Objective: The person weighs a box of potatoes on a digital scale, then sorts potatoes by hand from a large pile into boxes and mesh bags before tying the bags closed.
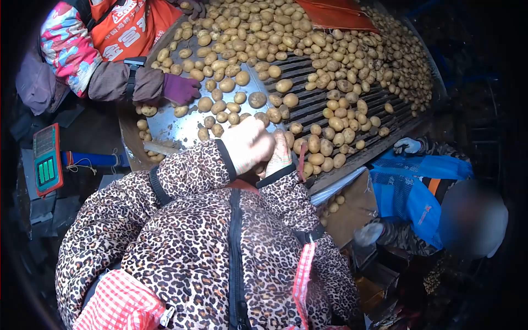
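My left hand (248,145), in a pale glove, is at the near edge of the sorting table with its fingers curled. Close against it is my right hand (280,149), also in a pale glove, its fingers bent and partly covered by the left. Whatever lies between the two hands is hidden. Loose potatoes (233,118) lie just beyond them on a metal sheet (170,125). More potatoes (314,144) rest on the slats right of my right hand. A thin red strip (302,159) hangs beside that hand.
Potatoes heap across the slatted table (300,74), under an orange flap (336,14). A co-worker's purple glove (180,89) reaches in at left. Another person in a blue vest (410,181) works at right. A scale display (47,165) stands at left; a cardboard box (352,206) is below right.
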`<move>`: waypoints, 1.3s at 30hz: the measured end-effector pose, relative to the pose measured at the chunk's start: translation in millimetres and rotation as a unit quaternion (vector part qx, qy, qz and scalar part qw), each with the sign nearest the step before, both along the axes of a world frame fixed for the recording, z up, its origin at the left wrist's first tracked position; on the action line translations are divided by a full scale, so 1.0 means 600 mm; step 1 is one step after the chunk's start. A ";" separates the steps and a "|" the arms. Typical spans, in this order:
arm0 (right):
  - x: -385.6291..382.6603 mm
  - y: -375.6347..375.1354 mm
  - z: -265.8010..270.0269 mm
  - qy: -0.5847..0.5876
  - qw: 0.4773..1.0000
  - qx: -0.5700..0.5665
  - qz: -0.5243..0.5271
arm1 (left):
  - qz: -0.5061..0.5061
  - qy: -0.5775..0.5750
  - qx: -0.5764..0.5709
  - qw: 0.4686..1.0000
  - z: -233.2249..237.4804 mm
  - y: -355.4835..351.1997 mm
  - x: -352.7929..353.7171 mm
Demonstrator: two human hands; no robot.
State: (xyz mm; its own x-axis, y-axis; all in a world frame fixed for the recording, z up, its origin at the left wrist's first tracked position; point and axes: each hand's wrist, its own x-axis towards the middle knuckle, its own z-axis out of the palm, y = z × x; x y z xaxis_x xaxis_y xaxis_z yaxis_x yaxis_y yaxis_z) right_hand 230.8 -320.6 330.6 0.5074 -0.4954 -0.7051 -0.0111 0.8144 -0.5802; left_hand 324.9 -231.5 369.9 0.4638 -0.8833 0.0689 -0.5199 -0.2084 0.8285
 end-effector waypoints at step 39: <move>-0.180 -0.186 -0.139 -0.365 0.892 0.232 0.131 | -0.138 0.073 -0.014 0.988 -0.114 0.002 0.025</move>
